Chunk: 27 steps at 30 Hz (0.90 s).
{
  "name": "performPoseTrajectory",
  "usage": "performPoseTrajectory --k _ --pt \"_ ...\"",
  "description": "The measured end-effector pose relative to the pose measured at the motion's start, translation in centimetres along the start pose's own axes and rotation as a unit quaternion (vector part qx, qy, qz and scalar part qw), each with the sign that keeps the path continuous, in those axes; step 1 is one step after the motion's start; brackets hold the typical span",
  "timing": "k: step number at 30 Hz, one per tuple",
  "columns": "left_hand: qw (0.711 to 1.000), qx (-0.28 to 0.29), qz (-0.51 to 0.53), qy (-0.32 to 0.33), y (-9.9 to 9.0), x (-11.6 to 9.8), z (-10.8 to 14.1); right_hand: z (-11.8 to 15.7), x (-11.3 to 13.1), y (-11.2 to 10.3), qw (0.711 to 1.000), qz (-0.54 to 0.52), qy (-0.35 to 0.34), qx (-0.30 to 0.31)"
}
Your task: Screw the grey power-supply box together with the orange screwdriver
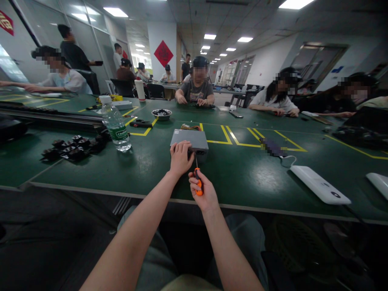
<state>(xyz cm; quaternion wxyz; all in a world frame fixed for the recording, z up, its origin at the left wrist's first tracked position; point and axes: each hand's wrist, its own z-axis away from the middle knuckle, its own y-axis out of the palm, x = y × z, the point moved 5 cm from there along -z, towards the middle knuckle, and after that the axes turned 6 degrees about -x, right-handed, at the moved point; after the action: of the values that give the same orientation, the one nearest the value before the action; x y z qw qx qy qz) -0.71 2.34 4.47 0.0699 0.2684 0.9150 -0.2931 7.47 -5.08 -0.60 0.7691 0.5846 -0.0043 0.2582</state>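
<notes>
A grey metal box with a bundle of coloured wires at its back, looking like a computer power supply (pixel 189 138), lies on the green table in front of me. My left hand (pixel 181 157) rests on its top and near side, fingers bent over the edge. In my right hand (pixel 205 189) is an orange and black screwdriver (pixel 198 186), gripped by the handle. Its thin shaft points up and away, the tip at the near face of the box. Whether the tip sits in a screw is too small to tell.
Left of the box stand a water bottle (pixel 117 127) and a pile of black parts (pixel 74 148). Beyond are a metal bowl (pixel 161 114) and a dark tool (pixel 141 124). A white device (pixel 319 184) lies at right. Several people sit around the table (pixel 145 178).
</notes>
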Motion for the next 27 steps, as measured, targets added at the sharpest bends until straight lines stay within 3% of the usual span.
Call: performPoseTrajectory --k 9,14,21,27 --pt "1.0 0.003 -0.004 0.002 0.1 0.1 0.0 0.4 -0.1 0.3 0.998 -0.014 0.03 0.044" --pt "1.0 0.0 -0.003 0.003 0.0 0.1 0.0 0.7 0.1 0.2 0.998 0.003 0.01 0.06" --pt "1.0 0.003 0.002 0.002 -0.1 0.0 0.0 1.7 2.2 -0.9 0.999 0.015 -0.039 0.025" --pt "1.0 0.006 0.003 -0.001 0.0 0.0 0.0 1.6 3.0 -1.1 0.999 0.037 -0.028 0.018"
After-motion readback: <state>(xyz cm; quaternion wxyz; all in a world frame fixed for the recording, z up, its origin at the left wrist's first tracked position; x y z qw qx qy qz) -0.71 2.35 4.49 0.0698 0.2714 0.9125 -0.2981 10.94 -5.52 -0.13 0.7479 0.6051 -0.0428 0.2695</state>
